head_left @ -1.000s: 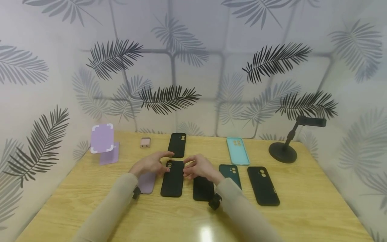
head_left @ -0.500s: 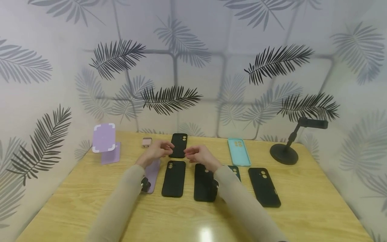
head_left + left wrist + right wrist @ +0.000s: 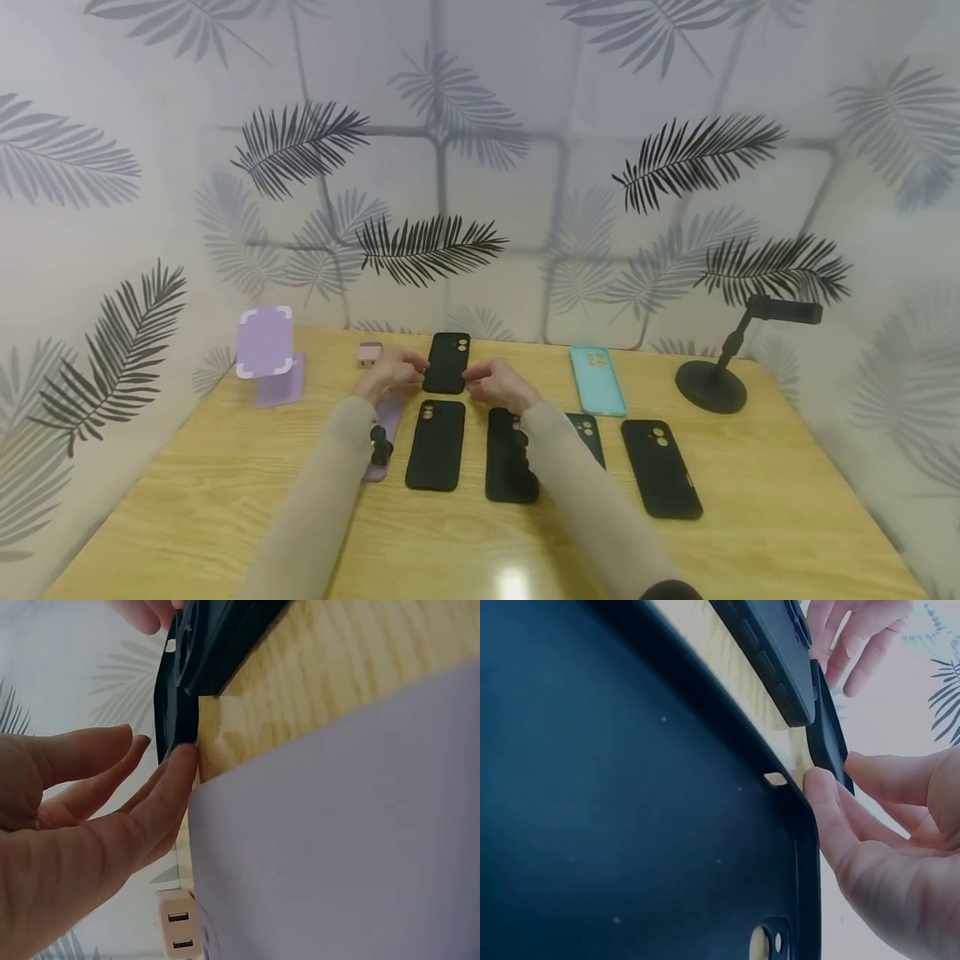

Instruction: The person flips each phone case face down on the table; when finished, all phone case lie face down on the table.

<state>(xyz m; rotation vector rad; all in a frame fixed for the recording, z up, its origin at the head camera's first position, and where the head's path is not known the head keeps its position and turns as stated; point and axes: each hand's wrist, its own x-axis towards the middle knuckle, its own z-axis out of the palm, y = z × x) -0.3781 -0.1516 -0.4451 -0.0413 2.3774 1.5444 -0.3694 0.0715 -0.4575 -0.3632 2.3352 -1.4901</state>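
At the back of the table lies a black phone case (image 3: pixel 447 358) with camera holes at its top right. My left hand (image 3: pixel 391 372) reaches to its left edge; in the left wrist view the extended fingertips (image 3: pixel 184 757) are right at the case's rim (image 3: pixel 176 716). From the other side my right hand (image 3: pixel 498 384) comes to the lower right edge, fingertips (image 3: pixel 851 761) at the rim (image 3: pixel 831 739) in the right wrist view. A second black phone case (image 3: pixel 436 446) lies in front, between the forearms. A lilac flat item (image 3: pixel 390 417) is partly hidden under my left wrist.
A pink charger (image 3: pixel 369 354) and a lilac phone stand (image 3: pixel 266 343) stand at back left. On the right lie a teal case (image 3: pixel 597 382), a dark green case (image 3: pixel 588 433) and black cases (image 3: pixel 662 468) (image 3: pixel 502 467). A black stand (image 3: pixel 712 386) is at far right.
Both hands have moved back from above the front black phone case to the sides of the rear one. The phone cases keep their places; the head view has shifted slightly.
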